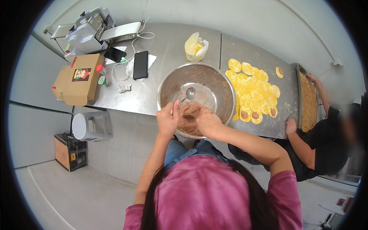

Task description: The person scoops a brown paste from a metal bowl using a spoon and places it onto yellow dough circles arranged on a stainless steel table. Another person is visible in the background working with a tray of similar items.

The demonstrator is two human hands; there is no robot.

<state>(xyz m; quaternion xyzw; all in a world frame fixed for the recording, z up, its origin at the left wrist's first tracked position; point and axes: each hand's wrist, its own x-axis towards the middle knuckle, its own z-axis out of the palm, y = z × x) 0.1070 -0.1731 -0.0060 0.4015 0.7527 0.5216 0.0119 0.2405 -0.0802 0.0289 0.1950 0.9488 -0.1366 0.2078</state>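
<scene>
A large steel bowl (220, 84) holds soft brown mixture (188, 128) in its lower part. My left hand (168, 117), at the bowl's lower left, is closed on the handle of a metal spoon (190, 93), whose round end rests inside. My right hand (208, 123) reaches into the mixture with curled fingers; what they hold is hidden. Right of the bowl lie overlapping yellow rounds (257, 94), a few bearing brown dabs (255, 115). A plastic bag (191, 51) with yellow contents stands behind the bowl.
Steel table (130, 97) carries a machine (86, 38), cardboard box (76, 86), jars (102, 81), phones (141, 65) and cables. At right a co-worker (322, 145) in black is beside a long filled tray (308, 107). A stool (80, 126) stands below the table at left.
</scene>
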